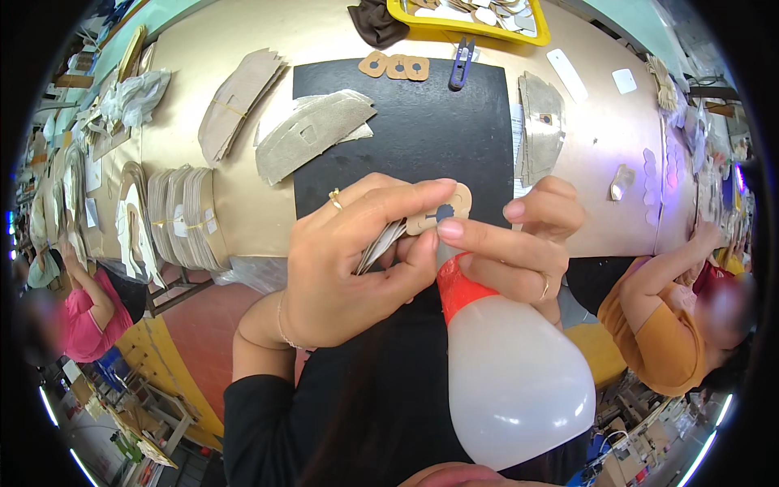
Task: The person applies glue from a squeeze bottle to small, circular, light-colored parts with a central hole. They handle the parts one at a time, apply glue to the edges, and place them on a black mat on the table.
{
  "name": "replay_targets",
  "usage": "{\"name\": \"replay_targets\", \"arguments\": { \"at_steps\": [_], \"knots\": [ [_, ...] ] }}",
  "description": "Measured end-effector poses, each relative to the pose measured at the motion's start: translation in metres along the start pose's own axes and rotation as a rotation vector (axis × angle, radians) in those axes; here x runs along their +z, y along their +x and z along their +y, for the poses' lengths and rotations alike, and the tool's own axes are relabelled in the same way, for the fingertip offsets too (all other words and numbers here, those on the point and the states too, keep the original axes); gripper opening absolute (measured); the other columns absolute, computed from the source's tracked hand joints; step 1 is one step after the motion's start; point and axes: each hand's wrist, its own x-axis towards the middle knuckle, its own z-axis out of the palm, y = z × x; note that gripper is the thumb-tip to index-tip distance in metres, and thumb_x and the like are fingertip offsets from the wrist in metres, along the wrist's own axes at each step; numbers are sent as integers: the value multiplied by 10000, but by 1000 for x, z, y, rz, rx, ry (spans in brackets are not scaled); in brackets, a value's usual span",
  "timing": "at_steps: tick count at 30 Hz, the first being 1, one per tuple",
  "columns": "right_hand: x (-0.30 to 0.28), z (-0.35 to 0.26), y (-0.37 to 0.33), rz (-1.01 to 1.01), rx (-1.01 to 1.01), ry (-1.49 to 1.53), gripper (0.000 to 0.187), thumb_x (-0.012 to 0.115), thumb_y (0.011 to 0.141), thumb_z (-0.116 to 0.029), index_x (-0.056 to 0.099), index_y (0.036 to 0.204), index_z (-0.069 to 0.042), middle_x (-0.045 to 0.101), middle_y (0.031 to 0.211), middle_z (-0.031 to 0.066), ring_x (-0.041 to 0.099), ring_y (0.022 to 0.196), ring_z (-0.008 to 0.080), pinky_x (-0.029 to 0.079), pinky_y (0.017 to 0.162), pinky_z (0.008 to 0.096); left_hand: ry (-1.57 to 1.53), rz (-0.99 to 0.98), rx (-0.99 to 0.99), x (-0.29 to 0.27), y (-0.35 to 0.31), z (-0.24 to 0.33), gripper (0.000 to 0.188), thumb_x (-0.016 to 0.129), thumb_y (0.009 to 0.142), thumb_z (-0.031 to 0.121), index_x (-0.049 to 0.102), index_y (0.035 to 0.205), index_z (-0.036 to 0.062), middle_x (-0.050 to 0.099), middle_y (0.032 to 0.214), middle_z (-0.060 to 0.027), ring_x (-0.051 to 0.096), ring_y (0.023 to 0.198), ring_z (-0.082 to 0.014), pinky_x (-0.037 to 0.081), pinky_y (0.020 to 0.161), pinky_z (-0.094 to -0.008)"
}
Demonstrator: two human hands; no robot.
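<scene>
My left hand [345, 252] is closed around a small sheaf of thin flat pieces. Its thumb and index finger pinch a tan rounded piece [460, 200] with a dark keyhole-shaped opening. My right hand [531, 243] holds a translucent white squeeze bottle [519, 381] by its neck, where red tape [462, 294] is wrapped. The bottle tilts, its wide body hanging down towards me. A right fingertip is at the tan piece's lower edge; the bottle's tip is mostly hidden by fingers. Beyond my hands, several similar tan pieces [395, 66] lie along the black mat's [406, 122] far edge.
Purple thread snips [462, 66] lie at the mat's far edge, below a yellow tray [479, 34] of cut pieces. Stacked grey-beige panels [312, 138] overlap the mat's left side. More bundled panels [182, 215] stand left, others [541, 122] right. People sit at both sides.
</scene>
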Motion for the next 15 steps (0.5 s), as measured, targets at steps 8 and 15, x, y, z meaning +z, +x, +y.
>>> {"name": "replay_targets", "arguments": {
  "at_steps": [8,15],
  "knots": [
    [-4,12,-1,60,30,11,201,615,740,-357,591,784,-163,661,1084,-17,406,897,211,322,750,343,-161,-29,-127,2,5,-11,335,668,727,-82,620,1056,-40,625,906,-60,570,755,-72,446,646,-174],
    [-24,15,-11,27,-36,-7,707,428,778,-743,557,997,-83,566,1154,116,382,973,287,302,853,439,-357,12,-156,3,3,-15,318,712,762,-7,642,1070,30,598,816,-7,472,564,-16,371,496,-164]
  ]
}}
